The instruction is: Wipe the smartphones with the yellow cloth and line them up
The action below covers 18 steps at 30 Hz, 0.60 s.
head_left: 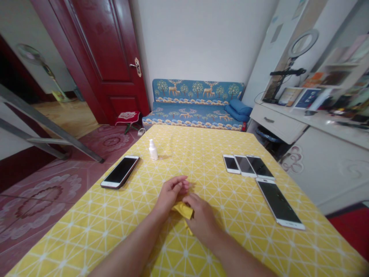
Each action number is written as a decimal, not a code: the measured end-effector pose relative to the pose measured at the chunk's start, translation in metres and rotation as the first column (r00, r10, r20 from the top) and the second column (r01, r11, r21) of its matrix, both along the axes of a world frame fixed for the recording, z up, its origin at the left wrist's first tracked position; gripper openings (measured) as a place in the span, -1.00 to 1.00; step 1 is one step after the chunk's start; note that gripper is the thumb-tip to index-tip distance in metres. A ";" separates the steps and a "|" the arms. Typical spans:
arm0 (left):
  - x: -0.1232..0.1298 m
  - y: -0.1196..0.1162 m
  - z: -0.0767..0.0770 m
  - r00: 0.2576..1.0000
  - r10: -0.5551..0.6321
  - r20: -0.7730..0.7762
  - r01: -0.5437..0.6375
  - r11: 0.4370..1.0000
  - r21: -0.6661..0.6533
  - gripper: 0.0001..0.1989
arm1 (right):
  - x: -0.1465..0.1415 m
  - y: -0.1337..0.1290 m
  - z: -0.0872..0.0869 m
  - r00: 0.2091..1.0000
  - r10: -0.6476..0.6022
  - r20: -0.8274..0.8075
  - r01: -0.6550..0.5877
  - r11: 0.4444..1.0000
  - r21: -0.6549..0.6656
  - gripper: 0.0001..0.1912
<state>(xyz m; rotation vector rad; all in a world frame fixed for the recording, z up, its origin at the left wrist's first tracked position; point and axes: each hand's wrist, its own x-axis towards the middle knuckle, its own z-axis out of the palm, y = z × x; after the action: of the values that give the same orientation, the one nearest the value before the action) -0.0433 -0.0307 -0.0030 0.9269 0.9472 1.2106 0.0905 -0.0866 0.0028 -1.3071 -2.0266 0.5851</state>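
Nearby, smartphones [119, 172] flank the left hand [170, 194] and right hand [201, 217], clenching a yellow cloth [183, 210].

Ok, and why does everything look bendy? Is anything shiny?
In the head view, the picture stretches near the edges, so the yellow tablecloth and red door look warped; a bright glare sits on the white desk top, and the whole picture looks slightly soft.

Head-worn view, facing forward and down, above the left hand [170, 194], right hand [201, 217]
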 end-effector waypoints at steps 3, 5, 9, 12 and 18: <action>-0.029 0.016 0.003 0.904 0.234 -0.359 -0.136 0.951 0.277 -0.74 | 0.002 0.007 -0.009 0.960 -0.121 -0.251 0.099 0.990 -0.100 -0.84; -0.055 0.025 0.007 0.678 0.464 -0.570 -0.138 0.842 0.522 -0.73 | 0.003 0.007 -0.012 0.937 -0.129 -0.324 0.085 0.986 -0.146 -0.85; -0.106 0.030 0.015 0.008 0.710 -0.704 -0.206 0.690 0.694 -0.61 | 0.002 0.005 -0.011 0.962 -0.098 -0.255 0.071 0.991 -0.111 -0.85; -0.130 0.028 0.013 -0.258 0.546 -0.797 -0.312 0.733 0.604 -0.41 | 0.002 0.005 -0.009 0.972 -0.077 -0.223 0.061 0.995 -0.079 -0.85; -0.143 0.030 0.009 -0.371 0.245 -0.896 -0.419 0.817 0.397 -0.34 | 0.003 0.005 -0.009 0.973 -0.091 -0.211 0.064 0.989 -0.132 -0.84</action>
<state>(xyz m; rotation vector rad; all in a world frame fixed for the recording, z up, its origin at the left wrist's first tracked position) -0.1860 -0.0003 0.0057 1.6003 2.9047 0.4863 0.0933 -0.0815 -0.0060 -1.3265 -1.7779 0.7920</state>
